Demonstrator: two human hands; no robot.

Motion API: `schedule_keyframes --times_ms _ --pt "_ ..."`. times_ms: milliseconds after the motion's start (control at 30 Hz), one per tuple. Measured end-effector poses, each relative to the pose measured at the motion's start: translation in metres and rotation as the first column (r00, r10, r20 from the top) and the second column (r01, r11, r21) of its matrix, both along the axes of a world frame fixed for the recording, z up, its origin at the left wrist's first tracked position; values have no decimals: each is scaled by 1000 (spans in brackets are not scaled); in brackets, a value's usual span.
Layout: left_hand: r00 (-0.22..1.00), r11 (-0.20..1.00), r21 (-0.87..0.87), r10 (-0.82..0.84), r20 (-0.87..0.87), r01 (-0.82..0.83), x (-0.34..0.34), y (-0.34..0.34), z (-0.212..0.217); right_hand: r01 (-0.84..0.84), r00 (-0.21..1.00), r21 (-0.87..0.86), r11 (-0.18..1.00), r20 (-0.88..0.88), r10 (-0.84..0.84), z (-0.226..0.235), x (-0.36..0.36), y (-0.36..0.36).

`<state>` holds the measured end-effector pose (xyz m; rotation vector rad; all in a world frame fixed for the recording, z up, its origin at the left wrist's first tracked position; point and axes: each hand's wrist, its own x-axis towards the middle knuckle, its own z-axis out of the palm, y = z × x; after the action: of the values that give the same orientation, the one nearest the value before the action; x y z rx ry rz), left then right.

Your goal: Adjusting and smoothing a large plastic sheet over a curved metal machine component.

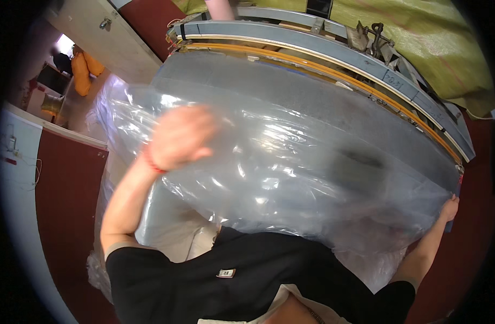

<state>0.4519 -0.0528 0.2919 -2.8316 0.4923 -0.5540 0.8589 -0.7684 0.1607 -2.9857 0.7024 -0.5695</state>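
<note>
A large clear plastic sheet (269, 178), shiny and wrinkled, is spread over a wide grey table (204, 70) in front of me. My left hand (185, 135), with a red cord around its wrist, is over the left part of the sheet. Motion smears its fingers, so I cannot tell their pose. At the table's right corner, my right hand (449, 208) is closed on the sheet's edge, its fingers partly hidden. Under the film, right of the middle, a dark blurred patch (360, 159) shows.
Along the table's far side runs a long grey metal rail (290, 35) with an orange strip (312, 62). Metal clamps (374, 40) sit behind it, before a green-yellow woven sheet (420, 48). Another person's arm (220, 9) reaches in at the top. A door (107, 43) stands at the left.
</note>
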Motion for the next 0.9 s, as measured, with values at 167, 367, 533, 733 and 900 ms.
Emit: schedule_keyframes --times_ms 167,367,533,733,900 --pt "839 838 -161 467 -281 -521 -13 76 -102 -47 999 -8 999 -22 47 -11 17 -3" --pt "899 722 -539 384 -210 -434 -16 100 -114 -39 999 -28 999 -2 39 -16 22 -19" --pt "901 652 -648 412 -135 -395 -30 112 -122 -20 999 13 1000 -27 20 -6 16 1" --pt "924 683 -646 371 -95 -340 -19 115 -118 -74 997 111 991 22 72 -31 43 -49" --pt "764 210 -846 571 -301 -491 40 104 -108 -397 905 593 701 379 192 -40 50 -130"
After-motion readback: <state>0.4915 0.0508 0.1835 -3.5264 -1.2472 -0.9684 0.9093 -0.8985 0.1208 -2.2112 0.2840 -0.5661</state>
